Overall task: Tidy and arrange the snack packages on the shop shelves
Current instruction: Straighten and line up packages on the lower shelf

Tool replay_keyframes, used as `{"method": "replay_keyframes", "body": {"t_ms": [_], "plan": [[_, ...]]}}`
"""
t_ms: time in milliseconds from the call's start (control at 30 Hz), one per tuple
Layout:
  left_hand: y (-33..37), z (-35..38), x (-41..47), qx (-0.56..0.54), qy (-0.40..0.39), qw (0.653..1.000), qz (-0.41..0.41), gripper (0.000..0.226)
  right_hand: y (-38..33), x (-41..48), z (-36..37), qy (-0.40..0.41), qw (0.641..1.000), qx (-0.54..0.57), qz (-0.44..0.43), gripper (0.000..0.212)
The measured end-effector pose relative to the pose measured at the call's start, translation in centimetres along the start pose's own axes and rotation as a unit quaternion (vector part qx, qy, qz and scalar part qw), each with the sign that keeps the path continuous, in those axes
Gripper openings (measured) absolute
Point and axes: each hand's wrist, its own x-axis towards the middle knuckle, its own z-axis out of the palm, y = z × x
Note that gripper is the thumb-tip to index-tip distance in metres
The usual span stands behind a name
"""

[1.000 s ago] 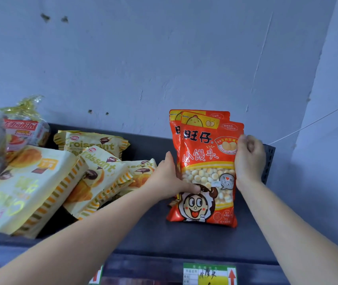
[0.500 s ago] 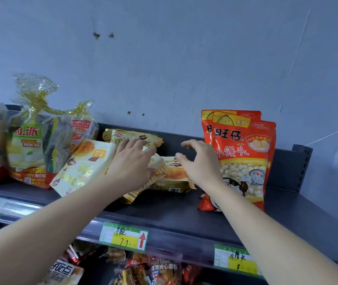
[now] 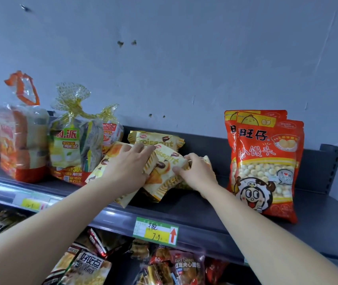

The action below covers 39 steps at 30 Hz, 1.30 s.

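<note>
Left hand: fingers nearly straight, pressing the large yellow pack
Right hand: fingers curled, gripping the croissant pack
Red bags: upright, to the right

croissant packs: yellow-white, tilted, overlapping in a heap at frame centre on shelf. Two red bun bags upright, right of centre.

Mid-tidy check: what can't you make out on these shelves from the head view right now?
Head view only:
- croissant packs: left hand and right hand cover the heap; count unclear.
- rear red bag: mostly behind the front red bag.
- left price tag: blurred, unreadable.
- lower-shelf packages: cut off by the bottom edge.
</note>
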Motion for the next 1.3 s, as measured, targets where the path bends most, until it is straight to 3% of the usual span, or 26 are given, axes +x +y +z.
{"method": "replay_keyframes", "body": {"t_ms": [167, 333, 500, 633, 700, 767, 867, 933, 1000, 1067, 1200, 1300], "plan": [[0.3, -0.6, 1.5, 0.031, -0.063, 0.998, 0.006, 0.082, 0.5, 1.1, -0.8, -0.016, 0.999, 0.039, 0.024, 0.041], [-1.3, -4.1, 3.1, -0.062, -0.147, 0.987, 0.030, 0.041, 0.7, 0.7, -0.6, 0.009, 0.999, 0.031, 0.024, 0.023], [-1.4, -4.7, 3.1, -0.055, -0.066, 0.994, 0.063, 0.022, -0.1, 0.7, -0.8, 0.050, 0.998, -0.014, -0.019, 0.027], [0.0, -4.4, 2.3, -0.180, 0.104, 0.976, 0.066, 0.019, -0.7, 0.7, -1.6, 0.116, 0.982, -0.057, -0.134, 0.023], [0.8, -3.4, 1.3, -0.171, 0.150, 0.968, 0.104, 0.021, -0.4, 0.7, -1.6, 0.124, 0.979, -0.063, -0.149, 0.023], [0.8, -2.2, 0.8, -0.199, 0.125, 0.962, 0.140, 0.026, 0.4, 0.6, -1.3, 0.135, 0.979, -0.064, -0.141, 0.025], [-0.9, -3.4, 1.0, -0.325, 0.003, 0.937, 0.128, 0.045, 0.4, 0.4, -1.2, 0.144, 0.974, -0.076, -0.158, 0.024], [-2.1, -4.3, 1.6, -0.280, -0.027, 0.951, 0.129, 0.048, -0.3, 0.3, -1.2, 0.142, 0.970, -0.075, -0.184, 0.023], [-3.1, -4.6, 2.1, -0.137, -0.009, 0.982, 0.129, 0.046, -1.1, 0.3, -1.0, 0.141, 0.968, -0.066, -0.197, 0.023], [-4.0, -4.3, 2.1, -0.084, -0.003, 0.991, 0.105, 0.048, -1.7, 0.4, -0.7, 0.141, 0.969, -0.050, -0.197, 0.024], [-4.7, -3.2, 1.3, -0.135, 0.073, 0.979, 0.132, 0.028, -2.4, 1.0, 0.2, 0.133, 0.972, -0.060, -0.186, 0.025], [-5.0, -2.8, 1.0, -0.202, 0.139, 0.959, 0.142, 0.026, -2.7, 1.2, 0.5, 0.127, 0.972, -0.075, -0.180, 0.028]]}}
